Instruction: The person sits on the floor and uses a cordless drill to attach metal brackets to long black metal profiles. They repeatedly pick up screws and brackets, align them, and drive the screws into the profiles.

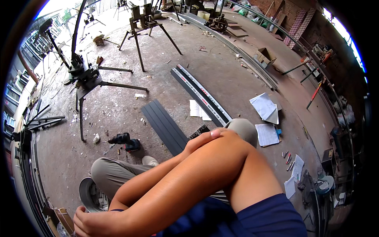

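Observation:
My forearms cross in front of me, above my bent knees in grey trousers. My left hand (205,138) rests at my right elbow, over the right knee, thumb stretched out; its other fingers are partly hidden. At the lower left, by my left elbow, my right hand (94,223) has curled fingers, and whatever may lie inside them is hidden. Dark grey grooved profiles (160,120) lie on the floor beyond my arms. Beside them are long profiles with printed film (203,94) and a small black slotted block (199,131). A cordless drill (124,140) stands left of these.
A metal bucket (85,193) of pale pieces stands by my left knee. Paper sheets (264,108) and several pens (288,158) lie to the right. Legged machines (87,81) stand ahead and left. Long metal bars (252,63) and a cardboard box (264,57) lie at the far right.

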Demonstrator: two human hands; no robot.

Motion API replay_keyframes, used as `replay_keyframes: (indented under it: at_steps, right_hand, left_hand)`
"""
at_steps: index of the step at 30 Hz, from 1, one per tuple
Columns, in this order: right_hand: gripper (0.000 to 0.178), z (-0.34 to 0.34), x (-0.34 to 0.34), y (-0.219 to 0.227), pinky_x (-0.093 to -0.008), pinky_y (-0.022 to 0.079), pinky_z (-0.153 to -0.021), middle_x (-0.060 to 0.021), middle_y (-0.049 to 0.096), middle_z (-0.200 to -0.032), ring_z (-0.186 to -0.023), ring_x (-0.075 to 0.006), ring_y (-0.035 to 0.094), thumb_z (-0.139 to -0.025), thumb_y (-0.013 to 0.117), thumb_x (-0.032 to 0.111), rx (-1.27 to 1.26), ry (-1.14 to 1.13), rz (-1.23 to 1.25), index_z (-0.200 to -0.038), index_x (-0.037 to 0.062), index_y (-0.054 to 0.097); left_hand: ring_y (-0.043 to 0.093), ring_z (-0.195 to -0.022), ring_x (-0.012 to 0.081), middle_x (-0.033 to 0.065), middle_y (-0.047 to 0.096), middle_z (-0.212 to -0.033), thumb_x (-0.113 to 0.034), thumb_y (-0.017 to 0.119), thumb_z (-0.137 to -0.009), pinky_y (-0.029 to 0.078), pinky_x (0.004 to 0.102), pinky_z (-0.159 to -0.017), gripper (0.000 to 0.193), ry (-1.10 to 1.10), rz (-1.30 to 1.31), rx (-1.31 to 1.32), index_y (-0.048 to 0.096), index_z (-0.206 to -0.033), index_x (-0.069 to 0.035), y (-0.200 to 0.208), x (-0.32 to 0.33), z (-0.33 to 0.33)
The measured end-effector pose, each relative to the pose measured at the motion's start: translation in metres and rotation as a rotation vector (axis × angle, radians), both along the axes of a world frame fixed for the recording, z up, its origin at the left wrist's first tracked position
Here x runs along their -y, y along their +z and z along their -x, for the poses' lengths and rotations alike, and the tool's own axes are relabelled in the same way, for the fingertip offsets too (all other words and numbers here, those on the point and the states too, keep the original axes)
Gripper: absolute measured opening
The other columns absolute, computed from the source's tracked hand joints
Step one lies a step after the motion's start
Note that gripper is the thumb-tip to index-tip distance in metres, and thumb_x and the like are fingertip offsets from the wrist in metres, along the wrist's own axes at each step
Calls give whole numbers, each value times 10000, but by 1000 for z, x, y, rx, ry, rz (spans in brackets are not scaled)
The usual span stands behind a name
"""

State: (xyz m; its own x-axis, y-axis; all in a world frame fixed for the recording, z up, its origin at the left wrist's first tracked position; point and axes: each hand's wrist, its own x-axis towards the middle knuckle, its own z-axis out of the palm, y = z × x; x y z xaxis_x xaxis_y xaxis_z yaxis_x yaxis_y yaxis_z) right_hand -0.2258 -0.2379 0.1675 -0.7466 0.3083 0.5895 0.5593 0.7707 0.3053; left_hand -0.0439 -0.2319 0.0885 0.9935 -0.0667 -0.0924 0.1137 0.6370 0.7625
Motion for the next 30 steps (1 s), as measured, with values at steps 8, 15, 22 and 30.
replay_keyframes:
  at_steps: [8,15,22,30]
  right_hand:
    - [315,-30,19,36,-464,508,-775,-99,661,-1132,-989,-273,642,-960,488,282,47,-85,-13,-992,105,747]
    - [340,-20,14,19,-501,503,-807,-105,636,-1150,-998,-283,624,-968,468,296,159,-32,160,-1040,103,738]
    - [332,-11,13,3,-526,498,-772,-107,640,-1090,-955,-287,623,-953,481,317,78,4,155,-992,117,743]
    - [309,9,0,-18,-545,464,-723,-114,632,-1038,-887,-287,603,-922,492,329,-2,109,133,-907,126,724]
  left_hand:
    - [600,-913,110,39,645,-990,-275,547,-1047,479,261,-848,268,-4,-106,-64,603,-1109,-21,0,-13,3]
    - [599,-946,120,36,644,-972,-298,525,-1053,462,273,-893,292,109,-76,-62,626,-1116,-31,14,-1,1]
    - [597,-952,138,32,622,-997,-405,498,-1056,452,285,-913,410,48,-213,75,626,-1162,-29,-33,-4,-8]
    - [573,-962,104,49,607,-1008,-459,586,-1009,460,291,-891,483,-37,53,-25,572,-1172,-5,-9,1,7]
